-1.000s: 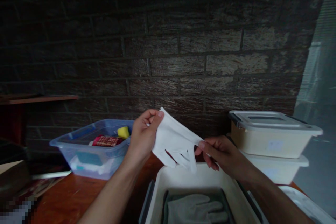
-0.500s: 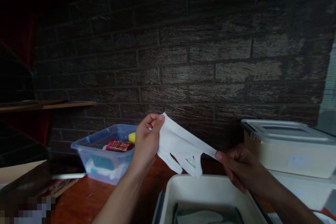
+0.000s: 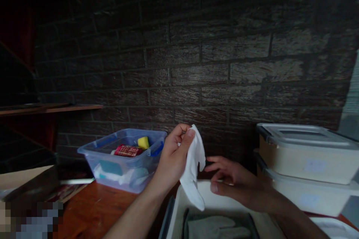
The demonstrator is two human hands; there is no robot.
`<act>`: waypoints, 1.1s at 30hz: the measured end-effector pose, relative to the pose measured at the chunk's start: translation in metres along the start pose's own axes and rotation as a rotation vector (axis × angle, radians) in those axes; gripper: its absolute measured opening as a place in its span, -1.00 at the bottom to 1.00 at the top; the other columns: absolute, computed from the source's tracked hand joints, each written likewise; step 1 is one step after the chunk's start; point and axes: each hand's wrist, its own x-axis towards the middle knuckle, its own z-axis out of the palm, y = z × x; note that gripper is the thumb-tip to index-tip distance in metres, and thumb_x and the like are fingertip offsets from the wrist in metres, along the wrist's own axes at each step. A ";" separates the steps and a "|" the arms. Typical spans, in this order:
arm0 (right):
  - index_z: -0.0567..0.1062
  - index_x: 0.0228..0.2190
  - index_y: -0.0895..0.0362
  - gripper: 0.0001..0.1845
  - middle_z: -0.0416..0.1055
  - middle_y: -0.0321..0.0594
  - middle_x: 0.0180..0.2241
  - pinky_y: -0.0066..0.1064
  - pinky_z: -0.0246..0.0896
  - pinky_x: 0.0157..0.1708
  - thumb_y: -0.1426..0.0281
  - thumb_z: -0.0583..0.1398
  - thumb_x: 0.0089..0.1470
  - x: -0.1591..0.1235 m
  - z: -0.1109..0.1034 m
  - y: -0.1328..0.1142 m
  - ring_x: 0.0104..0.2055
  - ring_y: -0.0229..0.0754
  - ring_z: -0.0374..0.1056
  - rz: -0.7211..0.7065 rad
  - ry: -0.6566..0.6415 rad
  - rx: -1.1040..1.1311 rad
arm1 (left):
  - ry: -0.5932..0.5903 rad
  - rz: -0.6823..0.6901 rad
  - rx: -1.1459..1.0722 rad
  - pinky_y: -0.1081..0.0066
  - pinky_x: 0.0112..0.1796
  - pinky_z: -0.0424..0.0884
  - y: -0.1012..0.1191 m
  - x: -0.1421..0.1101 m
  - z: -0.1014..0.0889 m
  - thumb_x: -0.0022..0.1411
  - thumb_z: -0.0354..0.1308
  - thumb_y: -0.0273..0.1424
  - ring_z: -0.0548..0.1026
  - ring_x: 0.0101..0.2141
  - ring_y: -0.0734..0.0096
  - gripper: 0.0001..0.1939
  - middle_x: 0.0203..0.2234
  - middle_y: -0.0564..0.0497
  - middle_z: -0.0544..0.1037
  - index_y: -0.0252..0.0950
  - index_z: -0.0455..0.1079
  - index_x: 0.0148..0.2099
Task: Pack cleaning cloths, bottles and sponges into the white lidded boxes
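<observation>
A white fabric glove (image 3: 193, 168) hangs limp from my left hand (image 3: 178, 149), pinched between thumb and fingers near its top edge. Just to its right is my right hand (image 3: 235, 181), fingers apart and holding nothing, a short gap from the glove. Below both hands stands an open cream bin (image 3: 206, 190). Inside it lies a greyish glove (image 3: 210, 227) on something dark green.
On the left, a clear plastic box (image 3: 120, 164) holds a red patterned packet (image 3: 127, 151) and a yellow item (image 3: 143, 142). Two lidded cream boxes (image 3: 311, 160) are stacked at right. A cardboard box (image 3: 30, 183) sits far left, below a wall shelf (image 3: 70, 109). A dark brick wall rises behind.
My right hand has let go of the glove's stretched edge, and the glove now droops from my left hand. The left hand has shifted slightly right.
</observation>
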 end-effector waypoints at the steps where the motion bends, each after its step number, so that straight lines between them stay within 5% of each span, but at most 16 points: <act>1: 0.32 0.24 -0.05 -0.29 0.42 -0.13 0.15 -0.28 0.34 -0.07 0.13 0.37 0.14 0.000 0.001 0.002 -0.01 -0.11 0.41 0.005 -0.012 0.008 | -0.016 -0.015 -0.016 0.56 -0.58 0.20 0.000 -0.001 0.001 0.35 0.22 -0.13 0.29 -0.62 0.56 -0.71 -0.58 0.15 0.37 -0.22 0.32 -0.24; 6: 0.48 0.07 0.08 -0.46 0.51 -0.16 -0.03 -0.33 0.32 -0.08 0.16 0.39 0.12 -0.001 0.002 -0.004 -0.07 -0.12 0.42 -0.035 -0.060 0.126 | -0.031 -0.062 -0.109 0.57 -0.53 0.24 0.005 -0.003 0.001 0.32 0.25 -0.14 0.31 -0.57 0.57 -0.70 -0.53 0.12 0.38 -0.25 0.34 -0.24; 10: 0.59 -0.27 0.23 -0.62 0.51 -0.25 -0.40 -0.49 0.21 -0.40 0.12 0.37 0.13 -0.001 0.000 -0.007 -0.40 -0.29 0.36 0.040 -0.164 0.165 | -0.007 -0.063 -0.157 0.57 -0.50 0.28 0.007 -0.003 0.000 0.29 0.29 -0.16 0.32 -0.53 0.57 -0.71 -0.50 0.12 0.36 -0.27 0.36 -0.24; 23: 0.49 -0.52 0.22 -0.56 0.49 -0.25 -0.58 -0.60 0.04 -0.68 0.10 0.36 0.11 -0.013 -0.017 -0.023 -0.67 -0.41 0.23 0.201 -0.078 0.142 | 0.347 0.154 -0.103 0.58 -0.56 0.20 0.006 0.033 -0.045 0.21 0.36 -0.24 0.25 -0.61 0.60 -0.72 -0.59 0.16 0.36 -0.28 0.37 -0.34; 28: 0.51 -0.49 0.23 -0.57 0.51 -0.23 -0.54 -0.59 0.09 -0.62 0.10 0.34 0.13 -0.017 -0.022 -0.028 -0.62 -0.41 0.25 0.201 -0.136 0.105 | 0.325 0.093 -0.103 0.57 -0.54 0.21 0.004 0.033 -0.042 0.17 0.39 -0.22 0.29 -0.59 0.59 -0.71 -0.57 0.16 0.39 -0.28 0.40 -0.32; 33: 0.60 -0.35 0.23 -0.54 0.55 -0.17 -0.44 -0.50 0.17 -0.51 0.03 0.30 0.16 -0.016 -0.022 -0.025 -0.47 -0.29 0.38 0.213 -0.159 -0.049 | 0.139 -0.031 -0.057 0.57 -0.52 0.23 -0.005 0.020 -0.018 0.22 0.35 -0.14 0.31 -0.57 0.57 -0.68 -0.54 0.14 0.41 -0.26 0.38 -0.30</act>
